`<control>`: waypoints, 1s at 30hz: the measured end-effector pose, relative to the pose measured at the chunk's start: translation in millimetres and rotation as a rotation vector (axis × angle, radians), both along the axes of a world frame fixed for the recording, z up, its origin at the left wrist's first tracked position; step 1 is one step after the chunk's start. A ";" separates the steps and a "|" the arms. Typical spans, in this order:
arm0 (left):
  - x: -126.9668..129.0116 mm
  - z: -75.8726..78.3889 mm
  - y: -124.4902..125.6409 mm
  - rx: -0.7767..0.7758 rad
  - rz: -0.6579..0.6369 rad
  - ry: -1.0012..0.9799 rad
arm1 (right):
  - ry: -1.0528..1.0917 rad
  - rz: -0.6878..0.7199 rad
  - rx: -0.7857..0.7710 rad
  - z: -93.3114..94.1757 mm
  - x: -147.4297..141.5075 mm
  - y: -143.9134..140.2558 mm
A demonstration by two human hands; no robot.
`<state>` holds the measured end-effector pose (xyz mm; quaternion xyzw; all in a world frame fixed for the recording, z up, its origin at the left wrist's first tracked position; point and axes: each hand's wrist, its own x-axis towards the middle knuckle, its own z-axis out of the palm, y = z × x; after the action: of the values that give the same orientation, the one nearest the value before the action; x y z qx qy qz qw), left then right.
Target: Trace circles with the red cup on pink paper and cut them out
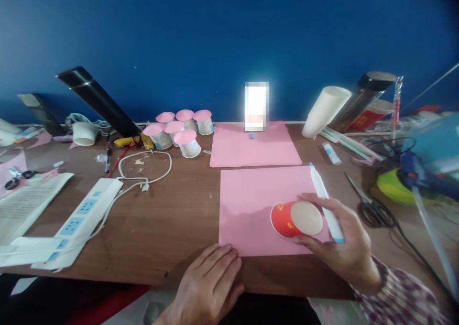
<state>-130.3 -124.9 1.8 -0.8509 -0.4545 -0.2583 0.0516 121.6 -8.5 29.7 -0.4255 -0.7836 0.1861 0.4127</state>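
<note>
Right fingers hold a red cup over pink paper while the left hand touches its corner.

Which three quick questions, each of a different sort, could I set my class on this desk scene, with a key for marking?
1. Which of the person's hands holds the red paper cup?
2. True or false: the left hand rests on the power strip.
3. How many pink-topped cups stand grouped near the blue wall?

Key:
1. The right hand.
2. False; the left hand rests at the near left corner of the front pink sheet.
3. Six.
</note>
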 end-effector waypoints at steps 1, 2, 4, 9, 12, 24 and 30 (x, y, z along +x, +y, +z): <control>-2.2 0.6 0.6 0.004 0.012 -0.002 | 0.007 0.004 0.009 1.8 -3.3 1.1; -4.2 1.0 0.9 0.009 0.026 -0.006 | 0.013 0.014 0.017 2.9 -6.5 1.8; -7.9 0.6 0.5 0.010 0.049 -0.011 | 0.015 0.045 0.031 3.0 -12.8 2.5; -13.6 -6.0 -3.5 -0.013 0.038 -0.007 | 0.026 0.080 0.040 -4.0 -25.3 3.5; -14.4 -9.0 -3.8 -0.004 0.049 -0.017 | 0.026 0.077 0.029 -7.4 -30.1 5.3; -15.2 -8.6 0.0 0.037 0.068 -0.075 | 0.058 0.098 -0.017 -17.4 -31.9 11.0; -14.9 -14.6 -0.1 0.066 0.095 -0.069 | 0.051 0.122 -0.022 -22.7 -29.0 9.5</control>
<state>-145.2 -125.1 -12.8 -0.8167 -0.4872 -0.2997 0.0761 92.6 1.1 6.9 -0.3764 -0.7954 0.2303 0.4156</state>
